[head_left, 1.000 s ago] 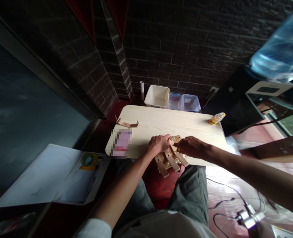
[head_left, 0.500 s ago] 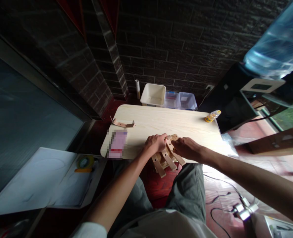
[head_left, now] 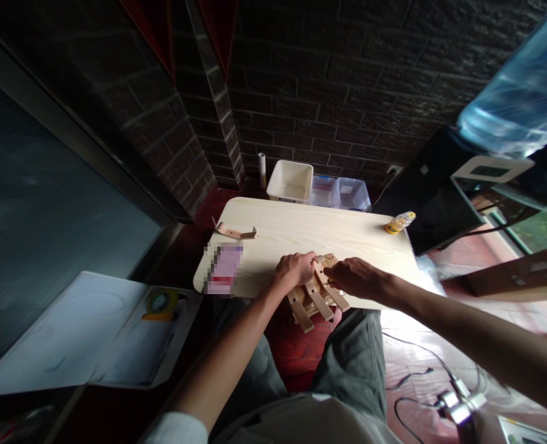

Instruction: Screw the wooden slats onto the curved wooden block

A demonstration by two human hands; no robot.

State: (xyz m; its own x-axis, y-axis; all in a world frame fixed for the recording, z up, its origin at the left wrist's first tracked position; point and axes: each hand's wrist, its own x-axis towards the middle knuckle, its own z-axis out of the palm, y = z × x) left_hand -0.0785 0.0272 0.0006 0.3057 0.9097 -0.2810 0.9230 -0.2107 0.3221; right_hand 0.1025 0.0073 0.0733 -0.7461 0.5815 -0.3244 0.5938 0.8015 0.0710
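Note:
A small slatted wooden piece (head_left: 317, 300), with several pale slats and dark holes in them, rests at the table's front edge and juts out over my lap. My left hand (head_left: 296, 269) is closed around its far left part. At its right side is my right hand (head_left: 354, 276), fingers curled together over the slats. Something small and yellowish shows below those fingers, too small to name. Farther left on the table lies a loose curved wooden slat (head_left: 236, 232) with thin metal pins standing up at its ends.
The pale table (head_left: 310, 225) also bears a blurred-out pink item (head_left: 224, 269) at left and a clear bottle with yellow ends (head_left: 399, 222) at far right. Storage bins (head_left: 290, 180) stand behind it. Cables and a power strip (head_left: 462, 404) lie on the floor at right.
My right hand has shifted slightly on the wooden piece, showing more of the slats beside its fingers. My left hand keeps its hold. The whole view has moved a little.

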